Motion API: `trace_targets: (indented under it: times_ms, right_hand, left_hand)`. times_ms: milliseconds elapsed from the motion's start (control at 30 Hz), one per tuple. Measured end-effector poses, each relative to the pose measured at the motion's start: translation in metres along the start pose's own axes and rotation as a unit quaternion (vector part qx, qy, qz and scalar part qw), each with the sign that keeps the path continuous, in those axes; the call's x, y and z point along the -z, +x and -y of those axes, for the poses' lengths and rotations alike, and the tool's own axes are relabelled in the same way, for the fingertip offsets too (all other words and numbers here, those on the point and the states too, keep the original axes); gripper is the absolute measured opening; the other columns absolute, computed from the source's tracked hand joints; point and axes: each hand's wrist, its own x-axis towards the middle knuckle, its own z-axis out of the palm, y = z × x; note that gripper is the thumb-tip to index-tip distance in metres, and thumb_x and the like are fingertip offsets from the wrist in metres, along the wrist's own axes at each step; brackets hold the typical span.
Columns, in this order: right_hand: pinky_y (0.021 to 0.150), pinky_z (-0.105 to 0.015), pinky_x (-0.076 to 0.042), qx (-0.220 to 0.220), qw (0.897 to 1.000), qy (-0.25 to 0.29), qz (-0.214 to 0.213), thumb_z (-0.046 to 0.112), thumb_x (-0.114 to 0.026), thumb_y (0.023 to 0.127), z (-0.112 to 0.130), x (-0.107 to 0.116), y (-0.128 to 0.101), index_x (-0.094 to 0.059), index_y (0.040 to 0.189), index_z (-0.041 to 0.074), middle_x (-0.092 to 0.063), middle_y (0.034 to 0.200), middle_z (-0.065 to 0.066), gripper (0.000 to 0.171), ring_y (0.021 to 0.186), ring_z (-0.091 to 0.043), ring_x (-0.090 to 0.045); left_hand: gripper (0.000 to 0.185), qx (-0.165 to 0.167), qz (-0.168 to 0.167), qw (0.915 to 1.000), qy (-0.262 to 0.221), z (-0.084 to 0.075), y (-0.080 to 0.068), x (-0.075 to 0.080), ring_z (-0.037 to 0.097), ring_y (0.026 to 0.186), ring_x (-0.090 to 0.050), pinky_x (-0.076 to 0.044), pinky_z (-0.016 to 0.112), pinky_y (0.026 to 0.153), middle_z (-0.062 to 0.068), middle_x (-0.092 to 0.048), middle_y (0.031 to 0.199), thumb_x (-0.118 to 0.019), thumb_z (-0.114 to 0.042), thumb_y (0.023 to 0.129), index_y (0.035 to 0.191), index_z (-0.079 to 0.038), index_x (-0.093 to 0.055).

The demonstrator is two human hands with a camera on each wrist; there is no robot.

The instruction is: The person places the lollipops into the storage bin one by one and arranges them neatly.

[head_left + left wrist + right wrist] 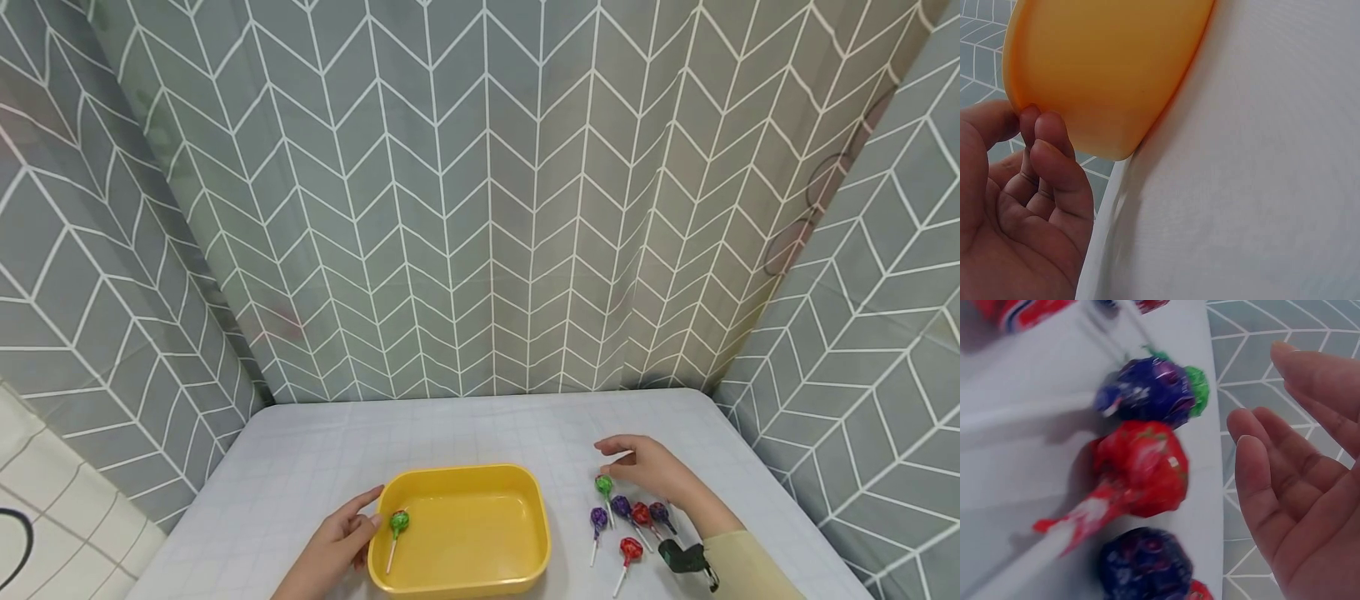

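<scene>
A yellow plastic tray (468, 533) sits on the table, and one green-wrapped lollipop (399, 522) leans inside at its left. My left hand (337, 533) pinches the tray's left rim between thumb and fingertips; the left wrist view shows the fingertips against the outer wall. Over on the right, my right hand (651, 468) hovers with parted fingers and holds nothing. Just below its fingertips lies another green lollipop (603, 484). Beside that are a red lollipop (1144, 469), a purple lollipop (1157, 390) and several more red and purple ones.
A white cloth covers the table (330, 433). Grey curtains (465, 208) with white chevron lines stand along the back and both sides. A black strap-like device (682, 557) is worn at the right wrist, close over the lollipops.
</scene>
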Motion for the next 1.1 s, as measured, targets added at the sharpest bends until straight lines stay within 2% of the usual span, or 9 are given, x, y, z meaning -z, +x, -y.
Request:
trace_targets:
  times_ms: [533,700,900,1100]
  right_hand:
    - [0.072,-0.036,-0.056,0.003,0.999,-0.022,0.041,0.014,-0.077,0.086,-0.012,-0.009,0.001,-0.07,0.118,0.009,-0.065,0.115,-0.009,0.033,0.095,-0.023,-0.063]
    - [0.074,-0.038,-0.056,0.001,0.998,-0.042,0.045,0.016,-0.078,0.086,-0.013,-0.013,0.003,-0.072,0.115,0.01,-0.066,0.11,-0.005,0.03,0.093,-0.021,-0.063]
    - [0.077,-0.04,-0.055,0.028,0.996,-0.064,0.059,0.016,-0.077,0.087,-0.009,-0.012,0.0,-0.072,0.112,0.007,-0.067,0.106,-0.004,0.027,0.091,-0.021,-0.063]
    - [0.079,-0.041,-0.054,0.041,0.993,-0.088,0.061,0.017,-0.077,0.087,-0.01,-0.013,0.001,-0.073,0.11,0.009,-0.068,0.104,-0.002,0.025,0.088,-0.018,-0.062]
  left_hand:
    - [0.075,0.003,-0.001,1.0,-0.001,-0.001,-0.001,0.0,0.021,0.064,-0.054,-0.048,0.027,0.057,0.008,-0.058,0.076,-0.061,-0.043,0.097,0.152,-0.001,-0.033]
    - [0.074,0.0,0.0,1.0,-0.002,-0.001,-0.001,0.0,0.021,0.065,-0.054,-0.048,0.027,0.057,0.008,-0.058,0.076,-0.061,-0.042,0.097,0.152,-0.001,-0.033]
    - [0.074,0.002,0.0,1.0,-0.003,0.001,-0.001,0.0,0.022,0.065,-0.054,-0.049,0.027,0.058,0.008,-0.058,0.077,-0.061,-0.042,0.097,0.152,-0.001,-0.032]
    - [0.074,0.002,0.0,1.0,-0.002,0.001,0.0,0.0,0.021,0.065,-0.054,-0.049,0.027,0.058,0.008,-0.058,0.077,-0.061,-0.042,0.097,0.152,-0.001,-0.033]
